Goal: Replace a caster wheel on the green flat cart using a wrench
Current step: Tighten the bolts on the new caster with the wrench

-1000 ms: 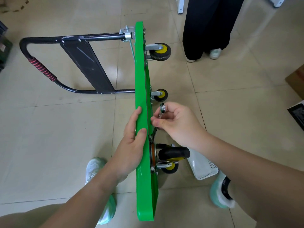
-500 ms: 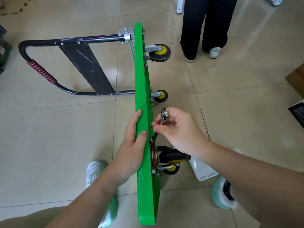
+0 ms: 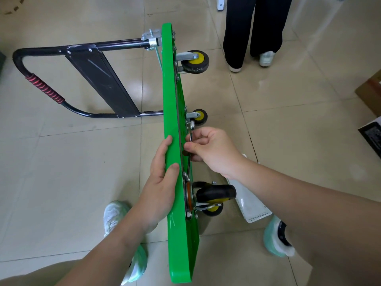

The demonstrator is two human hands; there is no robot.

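Centre frame, the green flat cart (image 3: 171,100) stands on its edge, wheels facing right. The left hand (image 3: 162,182) comes in from the lower left and clamps the deck's upper edge, thumb lying along the rim and fingers down the far face. The right hand (image 3: 212,149) reaches in from the lower right, fingers curled, pinching the wrench (image 3: 190,139) flat against the underside. Just below it sits the black caster wheel (image 3: 216,191). The folded handle (image 3: 41,87) lies on the floor, upper left.
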